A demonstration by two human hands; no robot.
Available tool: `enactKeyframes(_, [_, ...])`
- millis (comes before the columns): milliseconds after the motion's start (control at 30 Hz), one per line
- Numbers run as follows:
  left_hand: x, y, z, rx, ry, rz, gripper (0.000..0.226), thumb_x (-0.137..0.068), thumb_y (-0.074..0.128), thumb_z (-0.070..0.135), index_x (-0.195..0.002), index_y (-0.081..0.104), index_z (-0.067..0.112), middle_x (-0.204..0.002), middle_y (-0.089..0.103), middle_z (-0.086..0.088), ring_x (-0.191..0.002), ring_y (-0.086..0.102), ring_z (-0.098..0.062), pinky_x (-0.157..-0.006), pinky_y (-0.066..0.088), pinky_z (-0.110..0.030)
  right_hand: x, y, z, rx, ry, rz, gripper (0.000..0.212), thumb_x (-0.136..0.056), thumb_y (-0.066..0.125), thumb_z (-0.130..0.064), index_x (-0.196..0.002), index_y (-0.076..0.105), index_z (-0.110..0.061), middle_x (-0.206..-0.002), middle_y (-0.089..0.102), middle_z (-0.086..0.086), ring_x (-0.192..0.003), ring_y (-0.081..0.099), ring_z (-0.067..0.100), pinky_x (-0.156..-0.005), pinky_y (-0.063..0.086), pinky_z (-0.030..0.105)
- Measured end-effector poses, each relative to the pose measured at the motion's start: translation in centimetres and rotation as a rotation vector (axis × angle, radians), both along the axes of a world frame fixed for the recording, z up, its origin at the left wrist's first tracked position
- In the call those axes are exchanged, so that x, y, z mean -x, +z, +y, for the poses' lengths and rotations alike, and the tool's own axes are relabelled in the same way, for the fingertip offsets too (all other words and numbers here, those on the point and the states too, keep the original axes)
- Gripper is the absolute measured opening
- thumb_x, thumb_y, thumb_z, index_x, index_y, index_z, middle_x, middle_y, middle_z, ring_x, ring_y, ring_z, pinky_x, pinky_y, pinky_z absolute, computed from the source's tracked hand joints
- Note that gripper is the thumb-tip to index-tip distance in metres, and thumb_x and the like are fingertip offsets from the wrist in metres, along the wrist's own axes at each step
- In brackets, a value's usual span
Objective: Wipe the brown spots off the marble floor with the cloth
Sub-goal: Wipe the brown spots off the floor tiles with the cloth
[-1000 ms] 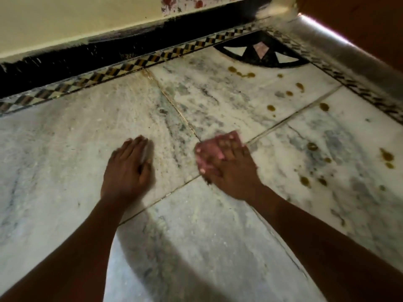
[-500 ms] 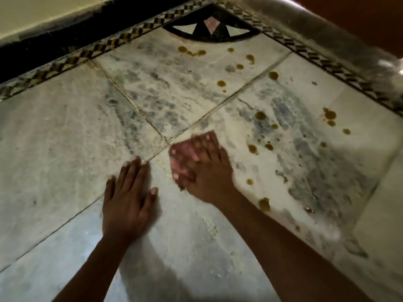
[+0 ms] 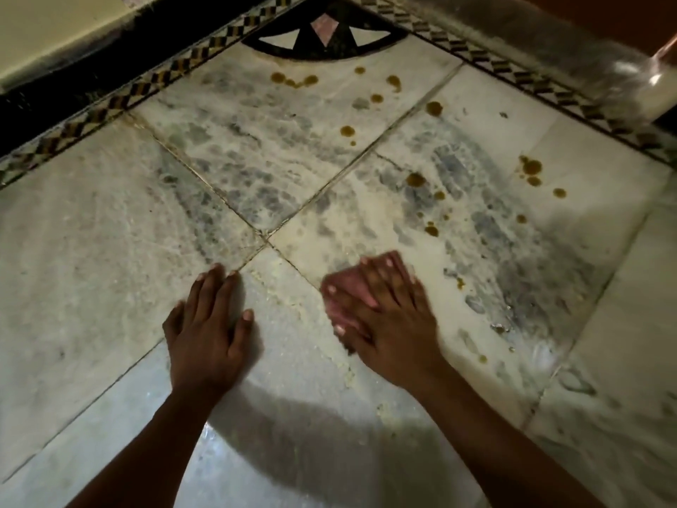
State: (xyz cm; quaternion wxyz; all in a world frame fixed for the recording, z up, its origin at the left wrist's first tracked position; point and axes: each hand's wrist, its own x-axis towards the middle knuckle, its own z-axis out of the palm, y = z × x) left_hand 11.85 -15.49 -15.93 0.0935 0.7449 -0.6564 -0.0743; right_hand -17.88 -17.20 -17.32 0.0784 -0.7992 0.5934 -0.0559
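Note:
My right hand (image 3: 388, 317) presses a pink cloth (image 3: 348, 291) flat on the marble floor (image 3: 110, 251), just right of where the tile joints cross. Most of the cloth is hidden under my fingers. My left hand (image 3: 208, 324) lies flat on the floor with fingers spread, a short way left of the cloth, holding nothing. Several brown spots (image 3: 415, 179) dot the tile beyond my right hand. More brown spots (image 3: 531, 168) lie farther right, and others (image 3: 293, 80) sit near the far corner. Smeared wet streaks cover the tiles ahead.
A black and yellow patterned border (image 3: 146, 86) runs along the dark skirting on the left wall and along the right wall. A black inlaid corner motif (image 3: 322, 38) sits at the far corner. Pale crumbs (image 3: 293, 306) lie between my hands.
My right hand has slid the cloth to the right and nearer to me. My view has shifted toward the corner, so more spotted tile shows. My left hand stays flat.

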Motion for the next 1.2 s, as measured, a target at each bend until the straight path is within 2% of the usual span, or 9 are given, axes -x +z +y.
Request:
enactKeyframes(133, [0.1,-0.3,0.2,0.007,0.014,-0.009,0.066,-0.104,0.033,0.054,-0.167,0.03,0.033,-0.179,0.021,0.006,-0.164,0.022,-0.02,-0.125,0.021,-0.053,4.4,0.1,-0.4,-0.128,-0.213,0.04,0.073,-0.091,0.014,-0.09,-0.16,-0.001,-0.068,-0.182,-0.006,-0.005,-0.167,-0.013,0.031,-0.132,0.007,0.063])
enactKeyframes(233, [0.1,-0.3,0.0,0.014,0.002,-0.014,0.066,-0.105,0.033,0.053,-0.168,0.029,0.032,-0.18,0.02,0.005,-0.165,0.021,-0.02,-0.126,0.02,-0.053,2.5,-0.1,-4.8,-0.132,-0.364,-0.047,0.071,-0.091,0.02,-0.086,-0.16,0.01,-0.068,-0.182,0.001,0.0,-0.167,-0.01,0.033,-0.13,0.001,0.065])
enactKeyframes(467, [0.1,-0.1,0.3,-0.007,-0.028,-0.038,0.066,-0.108,0.026,0.055,-0.17,0.024,0.031,-0.181,0.015,0.004,-0.166,0.017,-0.022,-0.128,0.02,-0.056,6.3,-0.3,5.1,-0.038,-0.112,0.004,0.066,-0.099,0.027,-0.076,-0.163,0.017,-0.061,-0.182,0.008,-0.003,-0.168,0.001,0.03,-0.129,0.016,0.062])
enactKeyframes(667, [1.6,-0.7,1.1,0.033,-0.013,0.007,0.07,-0.103,0.033,0.048,-0.166,0.036,0.017,-0.177,0.026,-0.009,-0.163,0.027,-0.033,-0.127,0.025,-0.06,7.3,0.3,0.6,-0.162,-0.538,-0.049,0.06,-0.103,0.03,-0.075,-0.16,0.011,-0.067,-0.182,-0.001,-0.003,-0.166,-0.011,0.034,-0.131,0.0,0.064])
enactKeyframes(800, [7.5,0.4,2.6,0.036,0.016,0.099,0.074,-0.097,0.041,0.042,-0.162,0.042,0.006,-0.172,0.033,-0.022,-0.16,0.032,-0.043,-0.123,0.032,-0.063,5.4,-0.7,2.7,-0.014,-0.296,-0.051,0.051,-0.108,0.031,-0.061,-0.159,0.035,-0.058,-0.18,0.019,0.005,-0.166,0.006,0.042,-0.13,0.012,0.066])
enactKeyframes(867, [11.5,0.3,4.0,0.058,-0.087,0.142,0.072,-0.099,0.039,0.046,-0.162,0.044,0.01,-0.172,0.035,-0.019,-0.159,0.034,-0.041,-0.122,0.034,-0.061,6.8,-0.9,6.1,0.074,-0.149,-0.031,0.052,-0.107,0.03,-0.064,-0.158,0.038,-0.058,-0.178,0.027,0.002,-0.166,0.013,0.038,-0.128,0.019,0.063])
enactKeyframes(933, [14.5,-0.2,5.5,0.048,-0.163,0.116,0.067,-0.104,0.034,0.049,-0.164,0.04,0.021,-0.176,0.029,-0.01,-0.163,0.028,-0.031,-0.127,0.028,-0.057,9.4,-0.7,9.0,0.013,-0.148,0.005,0.059,-0.102,0.027,-0.075,-0.16,0.027,-0.063,-0.18,0.018,-0.005,-0.168,0.007,0.03,-0.129,0.018,0.059])
enactKeyframes(1033, [15.3,-1.3,6.6,0.094,-0.171,0.077,0.063,-0.108,0.033,0.05,-0.164,0.042,0.023,-0.177,0.029,-0.005,-0.163,0.029,-0.025,-0.13,0.026,-0.052,11.6,0.0,9.3,-0.058,-0.411,0.013,0.07,-0.092,0.027,-0.086,-0.159,0.015,-0.068,-0.181,0.009,-0.007,-0.168,0.0,0.028,-0.131,0.012,0.058])
enactKeyframes(1200, [14.9,-1.4,6.6,0.107,-0.184,0.069,0.065,-0.107,0.032,0.052,-0.165,0.04,0.023,-0.177,0.028,-0.003,-0.163,0.029,-0.024,-0.13,0.025,-0.052,9.1,0.4,4.5,-0.182,-0.547,-0.076,0.06,-0.104,0.033,-0.071,-0.161,0.016,-0.065,-0.182,-0.001,-0.002,-0.166,-0.012,0.037,-0.131,-0.002,0.063])
